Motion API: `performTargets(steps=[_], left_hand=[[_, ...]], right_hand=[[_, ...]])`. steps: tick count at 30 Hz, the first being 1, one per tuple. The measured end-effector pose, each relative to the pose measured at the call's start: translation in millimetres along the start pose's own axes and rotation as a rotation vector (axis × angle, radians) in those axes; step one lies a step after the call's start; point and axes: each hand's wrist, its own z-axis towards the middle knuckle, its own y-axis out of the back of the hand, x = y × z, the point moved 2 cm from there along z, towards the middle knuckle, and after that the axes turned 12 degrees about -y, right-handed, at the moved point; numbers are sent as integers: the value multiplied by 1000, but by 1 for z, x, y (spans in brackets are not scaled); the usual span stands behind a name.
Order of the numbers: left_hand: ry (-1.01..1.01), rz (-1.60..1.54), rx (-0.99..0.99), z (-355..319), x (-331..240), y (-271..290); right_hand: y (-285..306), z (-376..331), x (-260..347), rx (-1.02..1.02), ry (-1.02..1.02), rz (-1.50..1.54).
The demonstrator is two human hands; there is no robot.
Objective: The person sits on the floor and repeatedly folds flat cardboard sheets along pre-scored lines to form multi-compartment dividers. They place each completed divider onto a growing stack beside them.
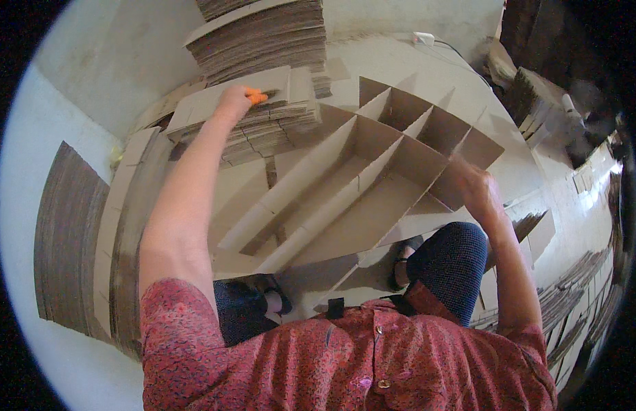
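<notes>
Over a stack of flat cardboard strips [263, 127], my left hand [232, 105] reaches out with orange covers on its fingertips. The fingers stretch to the right, just above or on the top strip, and nothing shows between them. A cardboard divider grid [380, 154], made of crossed strips, stands in front of me with long open slots toward my legs and smaller cells at its far end. My right hand [475, 192] closes on the grid's right side; its fingertips are blurred and partly lost against the cardboard.
Tall cardboard piles rise behind the strips [263, 41] and along the left wall [68, 240]. More cardboard [571, 294] lies at the right. A white plug box [423, 38] with a dark cable sits on the floor at the back. My sandalled feet flank the grid's near end.
</notes>
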Motion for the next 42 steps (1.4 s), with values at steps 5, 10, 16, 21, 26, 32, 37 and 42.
performTargets(steps=[5, 10, 16, 21, 26, 32, 37, 42], left_hand=[[-26, -237, -341, -27, -20, 28], [-697, -328, -435, -94, -153, -12], [-836, -193, -243, -141, -205, -17], [6, -575, -436, -113, -103, 19], [130, -814, -131, -116, -51, -19], [160, -823, -87, -115, -59, -20], [135, -756, -78, -114, -57, -18], [179, -584, 60, -117, -41, -29]], right_hand=[[19, 0, 44, -236, 83, 170], [14, 1, 99, 208, -527, 1219], [24, -2, 97, 102, -489, 1380], [62, -33, 85, -85, -221, 694], [46, -47, 90, 49, -99, 482], [-13, -72, 49, 61, -232, 330], [-7, -70, 53, 185, -277, 510], [-7, -66, 59, 295, -382, 459]])
